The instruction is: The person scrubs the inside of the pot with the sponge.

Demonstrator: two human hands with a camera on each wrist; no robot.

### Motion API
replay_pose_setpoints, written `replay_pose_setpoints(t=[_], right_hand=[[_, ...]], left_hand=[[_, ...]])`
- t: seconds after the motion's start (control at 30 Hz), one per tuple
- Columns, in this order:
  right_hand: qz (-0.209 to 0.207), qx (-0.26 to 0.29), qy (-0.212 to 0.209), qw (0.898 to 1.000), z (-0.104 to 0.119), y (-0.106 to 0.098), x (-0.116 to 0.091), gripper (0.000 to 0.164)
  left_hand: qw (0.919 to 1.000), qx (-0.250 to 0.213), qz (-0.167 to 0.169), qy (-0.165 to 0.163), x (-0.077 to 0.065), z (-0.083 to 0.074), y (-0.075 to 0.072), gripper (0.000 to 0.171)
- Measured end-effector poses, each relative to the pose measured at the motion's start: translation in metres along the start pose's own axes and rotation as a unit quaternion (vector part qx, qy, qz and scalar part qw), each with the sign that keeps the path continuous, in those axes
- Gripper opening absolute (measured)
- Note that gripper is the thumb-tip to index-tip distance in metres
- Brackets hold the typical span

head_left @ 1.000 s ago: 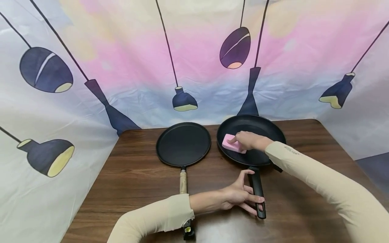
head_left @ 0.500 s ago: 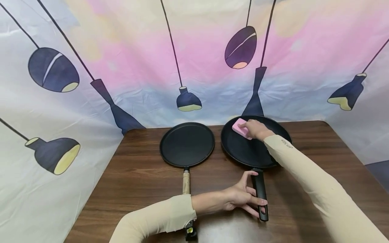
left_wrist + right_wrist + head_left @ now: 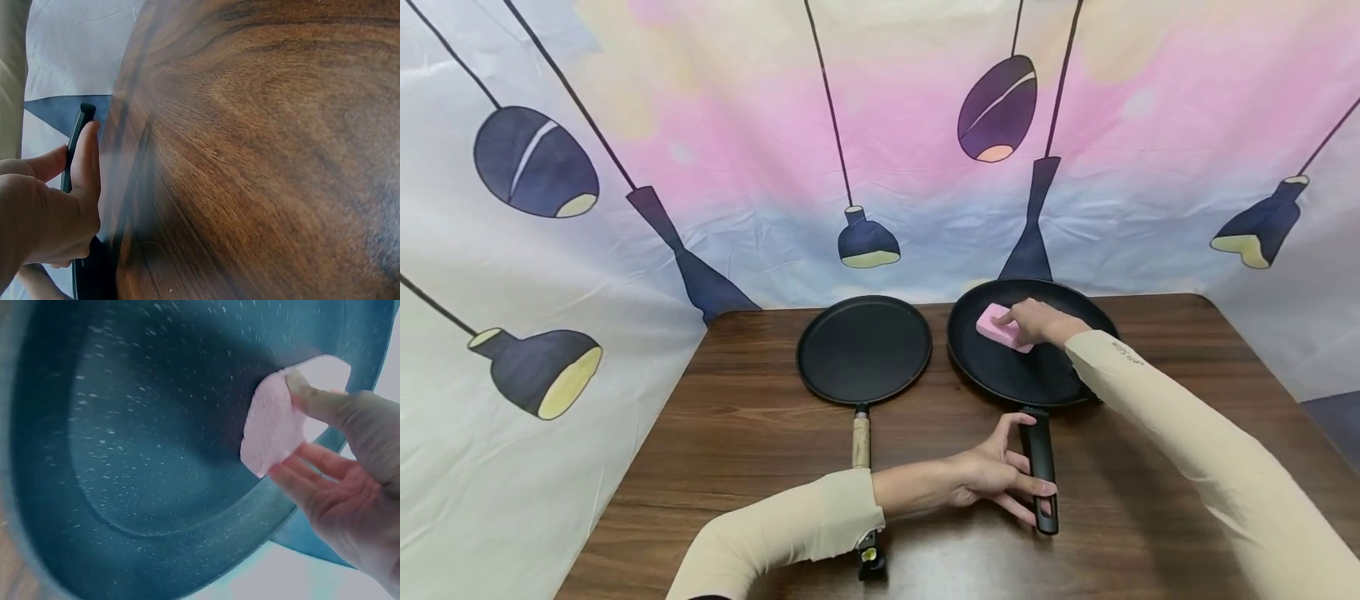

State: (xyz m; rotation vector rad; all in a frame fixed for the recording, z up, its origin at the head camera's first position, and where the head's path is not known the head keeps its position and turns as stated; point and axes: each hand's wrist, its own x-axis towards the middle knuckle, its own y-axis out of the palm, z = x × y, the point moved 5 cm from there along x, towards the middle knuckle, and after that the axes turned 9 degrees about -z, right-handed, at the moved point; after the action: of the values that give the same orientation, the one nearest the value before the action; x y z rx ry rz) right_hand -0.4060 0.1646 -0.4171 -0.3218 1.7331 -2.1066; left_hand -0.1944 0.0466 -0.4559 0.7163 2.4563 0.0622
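Note:
A black frying pan (image 3: 1000, 375) lies on the table at the right of the head view, its handle (image 3: 1040, 450) toward me. My left hand (image 3: 988, 475) holds that handle from the left side, thumb and fingers spread along it. In the left wrist view, fingers of the left hand (image 3: 50, 212) pinch the handle (image 3: 75, 140). Inside the pan, left of its middle, a pink sponge (image 3: 992, 325) is gripped by my right hand (image 3: 1041, 321). The right wrist view has the sponge (image 3: 269, 425) between thumb and fingers, over the pale-specked pan surface (image 3: 137, 462).
Left of the frying pan lies a flat black crepe pan (image 3: 865, 350) with a wooden handle (image 3: 861, 442), partly hidden by my left forearm. Both rest on a brown wooden table (image 3: 730, 425). A printed cloth (image 3: 737, 125) hangs close behind the table's far edge.
My right hand has moved the sponge from the pan's left side toward its far rim, then slightly back toward the middle. The left hand keeps its hold on the handle.

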Motion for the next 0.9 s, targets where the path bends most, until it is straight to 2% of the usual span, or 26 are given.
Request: replay_pose_setpoints(t=[0.23, 0.3, 0.43, 0.57, 0.7, 0.9], right_hand=[[0.04, 0.015, -0.12, 0.992, 0.029, 0.003, -0.038, 0.06], [0.043, 0.013, -0.132, 0.99, 0.034, 0.003, -0.049, 0.059], [0.05, 0.024, -0.124, 0.991, 0.04, 0.006, -0.06, 0.058], [0.035, 0.03, -0.116, 0.992, 0.042, 0.008, -0.054, 0.057], [0.01, 0.023, -0.106, 0.994, 0.035, 0.006, -0.034, 0.057], [-0.005, 0.025, -0.03, 0.999, 0.012, 0.001, 0.0, 0.059]], left_hand=[[1.0, 0.003, 0.006, -0.003, 0.001, 0.0, -0.001, 0.073], [1.0, 0.004, 0.005, 0.0, 0.002, 0.0, -0.001, 0.074], [1.0, 0.004, 0.006, -0.002, 0.002, 0.002, 0.001, 0.075], [1.0, 0.004, 0.003, -0.007, 0.001, 0.004, 0.0, 0.075], [1.0, 0.007, -0.003, -0.004, 0.0, 0.004, -0.002, 0.075], [0.9998, 0.012, -0.01, 0.009, 0.001, 0.003, 0.001, 0.075]])
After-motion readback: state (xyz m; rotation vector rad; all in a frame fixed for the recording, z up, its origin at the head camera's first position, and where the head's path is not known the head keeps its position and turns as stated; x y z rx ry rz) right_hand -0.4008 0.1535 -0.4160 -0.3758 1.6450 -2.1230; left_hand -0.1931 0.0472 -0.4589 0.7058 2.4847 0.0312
